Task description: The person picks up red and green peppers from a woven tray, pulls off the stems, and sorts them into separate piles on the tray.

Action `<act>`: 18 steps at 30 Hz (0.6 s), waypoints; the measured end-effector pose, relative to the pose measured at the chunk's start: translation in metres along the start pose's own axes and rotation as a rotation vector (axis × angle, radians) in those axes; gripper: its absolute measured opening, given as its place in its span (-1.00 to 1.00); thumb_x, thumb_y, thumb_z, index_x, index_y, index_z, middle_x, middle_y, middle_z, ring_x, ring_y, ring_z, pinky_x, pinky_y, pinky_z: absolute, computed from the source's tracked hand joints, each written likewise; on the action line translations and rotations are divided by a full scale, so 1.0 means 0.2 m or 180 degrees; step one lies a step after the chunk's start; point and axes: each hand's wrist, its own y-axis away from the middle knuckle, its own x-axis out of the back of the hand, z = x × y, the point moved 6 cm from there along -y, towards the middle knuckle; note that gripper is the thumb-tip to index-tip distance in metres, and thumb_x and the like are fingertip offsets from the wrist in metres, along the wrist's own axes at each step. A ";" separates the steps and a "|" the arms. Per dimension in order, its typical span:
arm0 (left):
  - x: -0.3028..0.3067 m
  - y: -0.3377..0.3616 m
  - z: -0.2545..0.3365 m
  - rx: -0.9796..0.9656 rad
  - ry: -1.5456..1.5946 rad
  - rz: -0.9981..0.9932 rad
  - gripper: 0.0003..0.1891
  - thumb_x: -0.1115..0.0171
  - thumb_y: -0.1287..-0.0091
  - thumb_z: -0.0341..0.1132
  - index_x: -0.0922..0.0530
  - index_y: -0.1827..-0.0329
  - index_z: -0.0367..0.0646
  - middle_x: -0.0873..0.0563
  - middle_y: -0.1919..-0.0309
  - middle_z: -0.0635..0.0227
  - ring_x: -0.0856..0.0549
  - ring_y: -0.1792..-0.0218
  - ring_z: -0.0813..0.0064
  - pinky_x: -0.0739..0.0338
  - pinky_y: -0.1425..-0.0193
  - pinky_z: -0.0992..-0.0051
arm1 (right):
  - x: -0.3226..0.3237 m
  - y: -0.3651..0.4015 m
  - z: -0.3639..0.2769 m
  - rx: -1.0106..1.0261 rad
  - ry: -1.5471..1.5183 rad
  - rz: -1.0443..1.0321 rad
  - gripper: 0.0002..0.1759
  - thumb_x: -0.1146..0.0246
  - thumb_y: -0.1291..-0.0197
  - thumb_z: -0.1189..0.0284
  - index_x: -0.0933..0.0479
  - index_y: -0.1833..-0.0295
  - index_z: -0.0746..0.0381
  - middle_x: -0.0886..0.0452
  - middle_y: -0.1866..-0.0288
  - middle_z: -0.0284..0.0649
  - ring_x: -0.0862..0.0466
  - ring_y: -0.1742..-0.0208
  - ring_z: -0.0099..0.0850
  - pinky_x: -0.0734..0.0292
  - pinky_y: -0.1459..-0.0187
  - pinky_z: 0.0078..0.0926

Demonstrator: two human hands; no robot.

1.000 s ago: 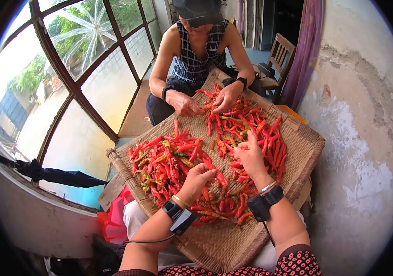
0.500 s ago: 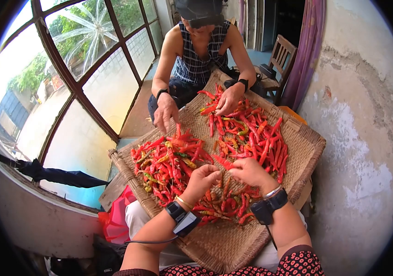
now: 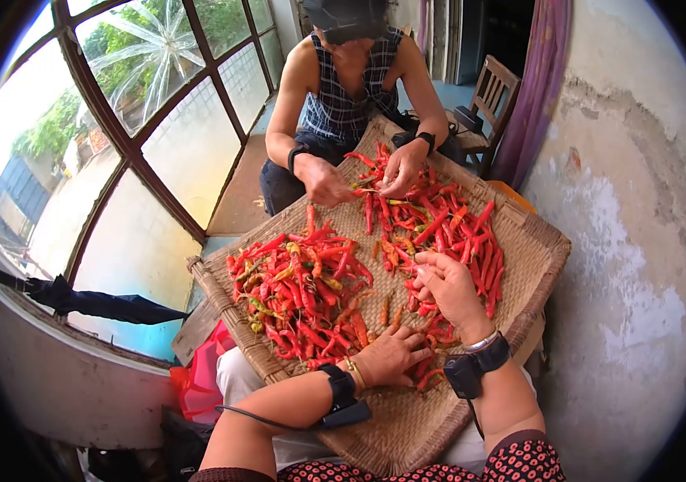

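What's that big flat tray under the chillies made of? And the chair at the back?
The tray under the red chillies looks like woven plant fibre, maybe straw or rattan: tan, matte, with a criss-cross weave and a thick braided rim. The chair looks like wood: brown slats with a dull finish.

Black strapped sensor units (image 3: 341, 395) on both wrists, a thin bangle (image 3: 354, 372) beside each, dark red-dotted sleeves (image 3: 520, 463).

Tray (image 3: 407, 434): middle of the view.
Chilies (image 3: 303, 281): on the tray, in heaps at 9 and 2 o'clock.
Left hand (image 3: 391, 357): on chilies, 6 o'clock.
Right hand (image 3: 449, 287): on chilies, 4 o'clock.
Person (image 3: 343, 88): behind the tray, 12 o'clock.
Chair (image 3: 491, 96): 1 o'clock.
Window (image 3: 142, 120): 10 o'clock.
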 end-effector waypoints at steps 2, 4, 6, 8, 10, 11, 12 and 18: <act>-0.02 -0.01 0.02 -0.0037 -0.0231 0.0072 -0.29 -0.36 0.15 0.00 -0.42 -0.14 -0.01 -0.46 -0.02 0.30 -0.42 -0.03 0.24 -0.28 -0.18 0.23 | -0.01 0.01 0.00 -0.0080 0.0050 -0.0064 -0.70 -0.10 -0.20 0.52 -0.43 -0.03 0.40 -0.52 0.45 -0.30 -0.48 0.56 -0.68 -0.44 0.51 -0.71; -0.04 -0.02 0.02 0.0068 -0.0597 0.0037 -0.29 -0.37 0.15 -0.02 -0.41 -0.14 -0.01 -0.47 -0.02 0.31 -0.41 -0.03 0.24 -0.25 -0.21 0.18 | -0.02 0.01 0.02 -0.0152 0.0102 -0.0136 -0.71 -0.11 -0.19 0.52 -0.44 -0.01 0.40 -0.52 0.46 -0.31 -0.48 0.56 -0.68 -0.44 0.51 -0.70; -0.04 -0.04 0.01 0.0115 -0.0539 -0.0148 -0.33 -0.36 0.13 -0.06 -0.41 -0.13 0.00 -0.48 -0.01 0.30 -0.44 0.01 0.26 -0.30 -0.17 0.21 | -0.03 0.01 0.02 0.0026 0.0336 -0.0152 -0.75 -0.13 -0.17 0.52 -0.47 0.04 0.39 -0.52 0.51 -0.34 -0.50 0.54 -0.68 -0.44 0.51 -0.70; -0.07 -0.05 -0.02 0.0162 -0.0477 -0.0337 -0.36 -0.35 0.11 -0.10 -0.42 -0.12 0.00 -0.49 0.00 0.29 -0.48 0.05 0.28 -0.35 -0.13 0.24 | -0.02 0.02 0.00 0.0044 0.0426 -0.0126 -0.75 -0.15 -0.15 0.51 -0.49 0.06 0.37 -0.53 0.52 -0.32 -0.51 0.54 -0.66 -0.44 0.50 -0.67; -0.06 -0.05 -0.08 0.0345 0.0059 -0.0065 -0.45 -0.32 0.06 -0.23 -0.44 -0.08 -0.02 -0.57 0.15 0.25 -0.58 0.21 0.28 -0.48 0.08 0.29 | -0.01 0.02 0.00 0.0074 0.0519 -0.0108 -0.75 -0.17 -0.13 0.49 -0.50 0.07 0.36 -0.54 0.54 -0.30 -0.52 0.54 -0.64 -0.45 0.49 -0.64; -0.07 -0.04 -0.09 0.0344 0.0058 -0.0071 -0.45 -0.32 0.06 -0.23 -0.44 -0.08 -0.02 -0.57 0.15 0.25 -0.58 0.21 0.28 -0.48 0.08 0.29 | -0.01 0.02 0.00 0.0266 0.0946 -0.0183 -0.74 -0.19 -0.10 0.47 -0.51 0.08 0.33 -0.55 0.54 -0.24 -0.55 0.54 -0.54 -0.46 0.47 -0.57; -0.01 -0.03 -0.12 0.0554 0.0520 0.0202 -0.51 -0.29 0.04 -0.29 -0.46 -0.04 -0.05 -0.59 0.27 0.24 -0.59 0.32 0.25 -0.50 0.20 0.30 | -0.01 0.02 0.00 0.0458 0.1371 -0.0256 -0.73 -0.21 -0.07 0.46 -0.52 0.10 0.31 -0.56 0.53 -0.18 -0.57 0.55 -0.44 -0.48 0.44 -0.51; 0.10 0.01 -0.25 0.1225 0.2359 0.1144 -0.76 -0.18 -0.15 -0.44 -0.51 0.09 -0.17 -0.59 0.55 0.43 -0.59 0.55 0.67 -0.48 0.49 0.56 | -0.07 0.08 -0.05 0.1131 0.2631 -0.0692 -0.73 -0.20 -0.03 0.35 -0.53 0.18 0.27 -0.57 0.36 -0.02 -0.58 0.30 -0.09 -0.46 0.24 -0.25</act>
